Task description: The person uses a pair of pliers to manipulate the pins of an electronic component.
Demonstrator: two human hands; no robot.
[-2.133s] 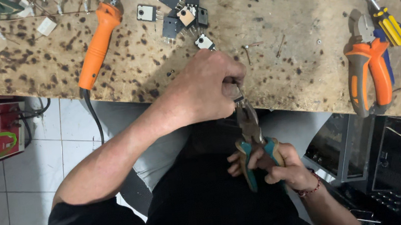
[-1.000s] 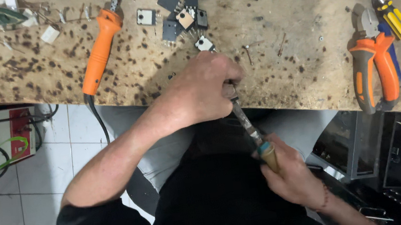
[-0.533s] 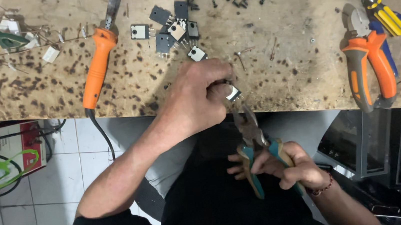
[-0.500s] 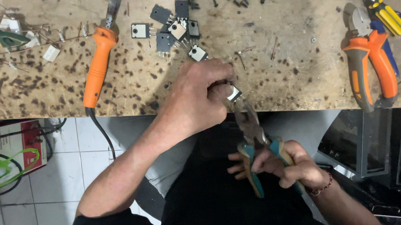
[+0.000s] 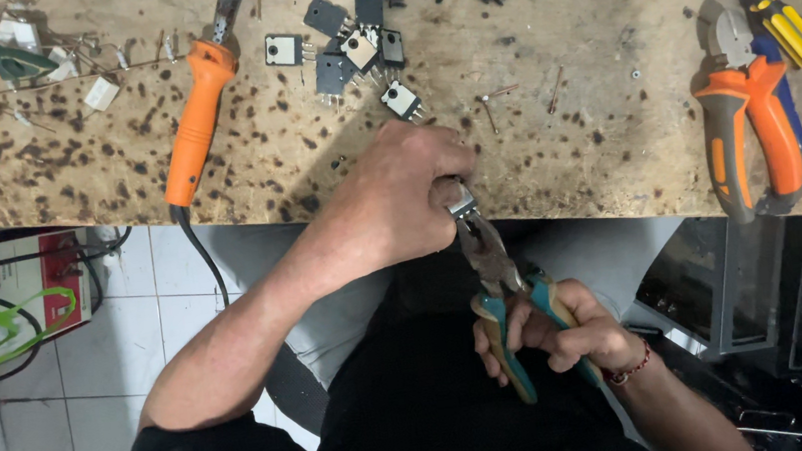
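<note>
The hands have barely shifted since half a second ago. At the bench [image 5: 612,131] edge, just right of the soldering iron [image 5: 197,128], the left hand [image 5: 398,201] pinches a small part [image 5: 460,204], fingers closed. Pliers [image 5: 492,275] bite it, the right hand [image 5: 559,333] wrapped around their handles.

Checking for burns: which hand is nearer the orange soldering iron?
Left. The left hand, pinching a small part, is right of the soldering iron; the right hand, holding pliers, is lower and farther.
</note>
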